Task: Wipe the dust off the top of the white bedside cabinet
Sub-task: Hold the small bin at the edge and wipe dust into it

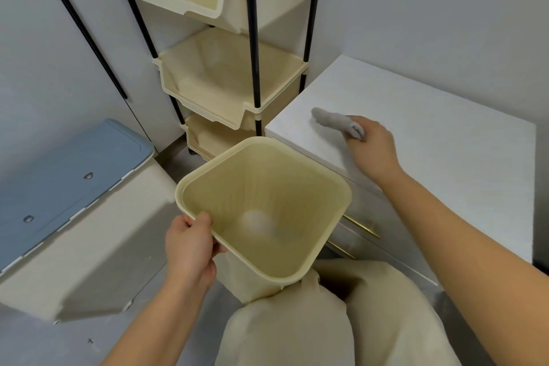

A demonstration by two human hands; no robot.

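- A grey cloth (334, 121) is being gripped in the right hand (372, 147), with the fingers curled round it. Its loose end is trailing out ahead of the grip.
- The cloth is being pressed onto the top of the white cabinet (439, 140), which is lying directly under this grip and stretching away to its right.
- A cream bin (282, 184) is being held by its near rim in the left hand (190, 249), pinched between thumb and curled fingers. It is being kept beyond that grip, just beside the cabinet's front edge.
- A pale lump (255, 221) is being carried inside the bin, too blurred to identify.
- The wiping is judged to be under way, with dust probably being swept toward the bin. The broad stretch right of the cloth grip likely remains, though no dust can be made out.
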